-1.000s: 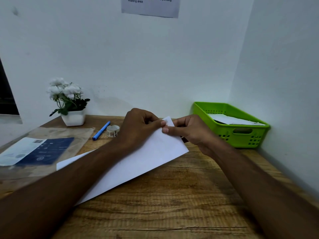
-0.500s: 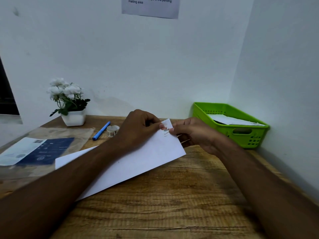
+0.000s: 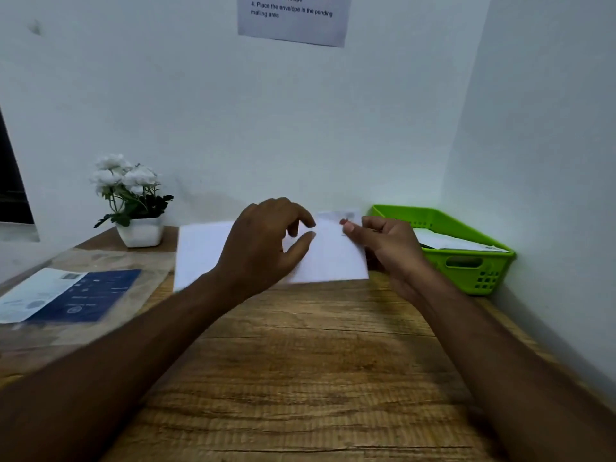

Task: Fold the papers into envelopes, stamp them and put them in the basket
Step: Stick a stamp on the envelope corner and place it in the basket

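My right hand (image 3: 386,243) pinches the right end of the envelope (image 3: 203,255), thumb on top just below the far corner, fingers curled behind it (mostly hidden by the paper, so I go by the knuckles). My left hand (image 3: 266,241) hovers over the middle of the envelope, fingers loosely bent and spread, gripping nothing. Blur keeps me from saying whether it touches the paper. The two hands are near each other but apart.

The envelope is folded into a long flat rectangle and sits at the far side of the table (image 3: 300,378), its right end just beside the basket (image 3: 466,278). I cannot tell if it rests on the wood or is lifted a little. On its far right corner there is a small greyish patch that I take for the stamp (image 3: 346,215), too smeared to read.

So I judge that folding and stamping are done for this one. What is left is to carry it to the right and drop it into the basket, where white paper (image 3: 443,243) lies already, likely finished envelopes. I see no loose unfolded sheets, only a plastic sleeve (image 3: 100,261) holding a blue printed sheet at my left, a flower pot (image 3: 140,233) and a notice (image 3: 293,18) on the wall, so I cannot say how many remain.
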The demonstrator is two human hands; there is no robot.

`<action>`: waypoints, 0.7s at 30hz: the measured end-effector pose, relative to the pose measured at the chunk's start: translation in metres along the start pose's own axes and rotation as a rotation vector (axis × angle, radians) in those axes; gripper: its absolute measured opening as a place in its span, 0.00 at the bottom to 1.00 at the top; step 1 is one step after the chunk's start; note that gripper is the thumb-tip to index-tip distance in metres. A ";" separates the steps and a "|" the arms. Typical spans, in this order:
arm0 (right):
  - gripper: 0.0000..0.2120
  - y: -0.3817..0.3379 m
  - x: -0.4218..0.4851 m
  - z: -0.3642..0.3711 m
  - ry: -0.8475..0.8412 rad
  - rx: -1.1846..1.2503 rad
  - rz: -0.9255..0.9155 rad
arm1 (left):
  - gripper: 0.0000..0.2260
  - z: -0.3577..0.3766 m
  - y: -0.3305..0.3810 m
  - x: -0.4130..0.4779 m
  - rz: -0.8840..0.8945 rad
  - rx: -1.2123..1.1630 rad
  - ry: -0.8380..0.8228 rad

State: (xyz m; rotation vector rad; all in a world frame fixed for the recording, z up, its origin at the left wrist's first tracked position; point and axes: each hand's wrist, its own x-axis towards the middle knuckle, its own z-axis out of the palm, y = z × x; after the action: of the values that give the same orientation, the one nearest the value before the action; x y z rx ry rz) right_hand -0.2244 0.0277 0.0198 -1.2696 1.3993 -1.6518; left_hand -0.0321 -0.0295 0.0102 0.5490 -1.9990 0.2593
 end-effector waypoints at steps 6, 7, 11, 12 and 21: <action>0.04 -0.005 0.005 -0.003 0.162 0.254 -0.050 | 0.16 0.007 0.012 -0.007 -0.303 -0.115 -0.237; 0.04 -0.005 0.004 -0.003 0.147 0.292 -0.045 | 0.15 0.009 0.012 -0.007 -0.396 -0.224 -0.264; 0.06 -0.003 0.003 0.000 -0.001 0.327 -0.048 | 0.20 0.011 0.009 -0.005 -0.801 -0.692 -0.165; 0.07 -0.002 0.003 0.001 -0.030 0.309 -0.052 | 0.21 0.011 0.008 -0.004 -0.867 -0.760 -0.132; 0.19 0.007 -0.003 0.005 -0.301 0.117 -0.060 | 0.23 0.006 0.004 -0.001 -0.893 -0.890 0.010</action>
State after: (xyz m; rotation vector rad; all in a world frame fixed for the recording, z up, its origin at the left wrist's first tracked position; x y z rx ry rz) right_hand -0.2201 0.0266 0.0121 -1.4345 1.0790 -1.4840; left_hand -0.0384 -0.0285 0.0060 0.7564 -1.4584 -1.1046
